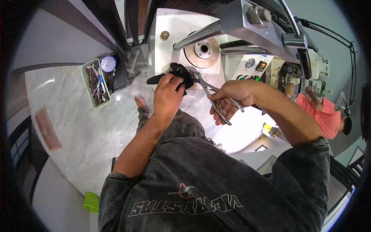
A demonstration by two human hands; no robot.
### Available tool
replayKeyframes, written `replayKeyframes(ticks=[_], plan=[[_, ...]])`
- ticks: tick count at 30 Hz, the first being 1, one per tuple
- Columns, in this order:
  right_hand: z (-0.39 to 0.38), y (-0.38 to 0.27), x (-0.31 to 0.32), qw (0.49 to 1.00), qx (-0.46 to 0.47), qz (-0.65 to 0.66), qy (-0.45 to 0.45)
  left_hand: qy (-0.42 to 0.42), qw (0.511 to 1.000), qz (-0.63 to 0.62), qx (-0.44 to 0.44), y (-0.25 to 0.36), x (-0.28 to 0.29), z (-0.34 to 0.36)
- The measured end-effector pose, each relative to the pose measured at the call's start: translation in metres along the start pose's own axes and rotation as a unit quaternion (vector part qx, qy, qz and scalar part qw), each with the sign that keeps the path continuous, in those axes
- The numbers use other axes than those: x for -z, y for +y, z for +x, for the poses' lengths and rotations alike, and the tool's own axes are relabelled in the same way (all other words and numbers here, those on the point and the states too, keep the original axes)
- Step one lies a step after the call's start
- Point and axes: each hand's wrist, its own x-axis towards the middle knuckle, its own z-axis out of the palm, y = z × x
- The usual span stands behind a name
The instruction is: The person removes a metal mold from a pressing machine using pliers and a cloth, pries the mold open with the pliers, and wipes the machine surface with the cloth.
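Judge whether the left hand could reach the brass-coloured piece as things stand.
Probably yes: bare worktop leads to the brass-coloured piece, and the bar lies right of that path. The left hand holds black cloth, though, so likely must drop it first.

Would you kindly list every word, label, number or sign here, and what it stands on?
Dark T-shirt: large outlined lettering, smaller print, a red emblem; wording withheld.
Digital display: lit digits, too small to read.
Round gauge: markings too small.
Reddish rectangular panel: faint marks, too blurred.
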Motion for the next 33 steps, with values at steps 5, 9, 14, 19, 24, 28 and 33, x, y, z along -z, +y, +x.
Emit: replayKeyframes(ticks=[5,9,14,19,24,28,33], plan=[[-0.003,-0.004,-0.012,0.999,-0.024,0.027,0.031,-0.004,1.000,0.000,-0.014,-0.001,0.002,0.002],[-0.004,-0.007,-0.019,0.997,-0.019,-0.006,0.071,-0.007,1.000,-0.014,-0.011,-0.004,0.000,0.003],[0.005,-0.004,-0.021,0.997,-0.005,-0.006,0.073,-0.010,0.999,0.008,-0.029,-0.003,0.000,0.002],[-0.003,-0.007,-0.018,0.995,-0.007,-0.058,0.082,0.036,0.998,-0.022,-0.043,-0.001,-0.003,0.007],[-0.007,-0.011,-0.016,0.995,-0.015,-0.068,0.073,0.026,0.998,-0.012,-0.050,-0.003,-0.001,0.007],[-0.010,-0.012,-0.018,0.995,-0.023,-0.058,0.076,0.012,0.999,-0.002,-0.043,-0.003,-0.001,0.008],[-0.012,-0.007,-0.009,0.998,-0.010,-0.040,0.043,0.005,0.999,0.000,-0.042,-0.001,0.000,0.008]])
